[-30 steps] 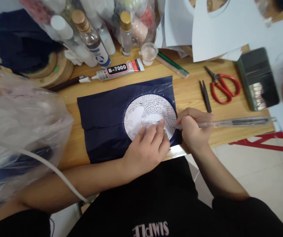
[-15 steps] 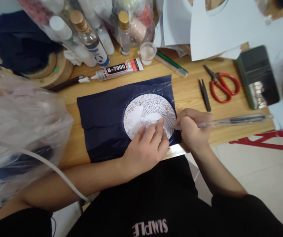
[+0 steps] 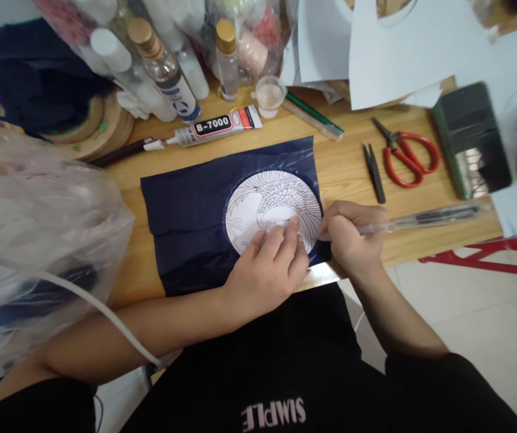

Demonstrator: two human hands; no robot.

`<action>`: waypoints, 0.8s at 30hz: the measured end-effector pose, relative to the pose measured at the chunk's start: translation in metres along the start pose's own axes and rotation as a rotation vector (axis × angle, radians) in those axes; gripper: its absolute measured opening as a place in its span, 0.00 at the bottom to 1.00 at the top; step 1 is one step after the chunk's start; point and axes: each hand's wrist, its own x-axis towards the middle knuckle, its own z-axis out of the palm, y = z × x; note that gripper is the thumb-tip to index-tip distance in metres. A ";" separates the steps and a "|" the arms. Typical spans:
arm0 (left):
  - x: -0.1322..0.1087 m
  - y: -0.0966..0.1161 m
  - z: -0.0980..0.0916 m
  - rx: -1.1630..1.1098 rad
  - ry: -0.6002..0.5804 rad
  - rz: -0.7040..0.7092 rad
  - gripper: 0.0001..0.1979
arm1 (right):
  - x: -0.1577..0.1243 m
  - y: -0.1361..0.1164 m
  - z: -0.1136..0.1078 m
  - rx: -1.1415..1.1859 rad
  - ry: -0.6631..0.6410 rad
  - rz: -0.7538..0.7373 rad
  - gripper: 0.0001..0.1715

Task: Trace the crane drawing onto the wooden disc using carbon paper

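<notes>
Table (image 3: 344,162): one paper disc (image 3: 271,198) beneath left grip (image 3: 268,267), closure unclear; right grip (image 3: 354,236) pinching one pen-like tool (image 3: 427,218)

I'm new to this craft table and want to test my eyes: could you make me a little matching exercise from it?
Things:
1. Clear pen
2. Round drawing
3. Red-handled scissors
4. B-7000 tube

Places:
A. Between the black tweezers and the phone
B. Partly under the left fingers, on the dark blue sheet
C. Beside the small lidded cup
D. Held in the right fingers

Right pairs: 1-D, 2-B, 3-A, 4-C.
</notes>
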 end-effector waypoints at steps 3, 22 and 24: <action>0.000 0.000 0.001 0.002 0.010 0.001 0.18 | 0.000 0.000 -0.001 -0.016 -0.014 -0.011 0.13; 0.000 0.000 0.000 -0.011 -0.002 0.006 0.18 | 0.001 -0.003 -0.002 -0.036 -0.080 -0.091 0.15; 0.000 0.000 -0.001 -0.012 -0.003 0.008 0.18 | 0.001 -0.004 -0.002 -0.047 -0.090 -0.084 0.15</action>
